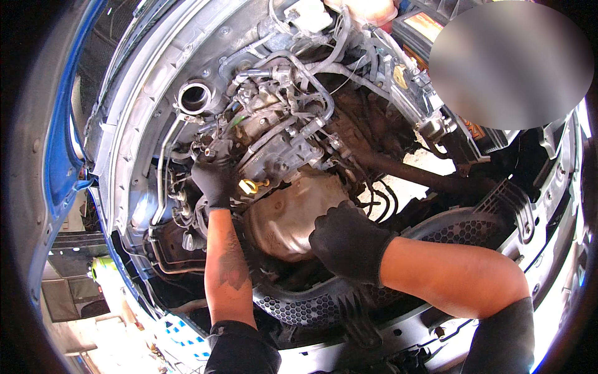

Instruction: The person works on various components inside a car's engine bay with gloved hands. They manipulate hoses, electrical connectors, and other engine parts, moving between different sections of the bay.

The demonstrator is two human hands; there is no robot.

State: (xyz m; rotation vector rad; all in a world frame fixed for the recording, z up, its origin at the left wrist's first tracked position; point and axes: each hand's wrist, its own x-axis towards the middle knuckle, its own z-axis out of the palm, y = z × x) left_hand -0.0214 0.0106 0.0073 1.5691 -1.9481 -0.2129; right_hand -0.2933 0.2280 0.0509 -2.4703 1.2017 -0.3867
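Risk sits closest in at the right hand (349,242), gloved in black and curled, pressed on the lower edge of the dull metal heat shield (291,215); whether anything lies inside that grip I cannot tell; a slip there could, I judge, drag the glove along the shield's thin rim or wedge the wrist against the black honeycomb grille (324,304) just below it. Further in, the left hand (213,177), also gloved, has its fingers pinched together on a small fitting at the left side of the engine (280,146), just beside the yellow dipstick loop (248,186); the hoses and wiring crowd it closely, so a tug could snag a cable or drop a loose part down into the bay, where it looks hard to recover. Beyond the engine stand the open round pipe mouth (194,96) and a white reservoir (308,14); the blue car body (59,143) curves along the left; pale sunlit floor shows beneath it.
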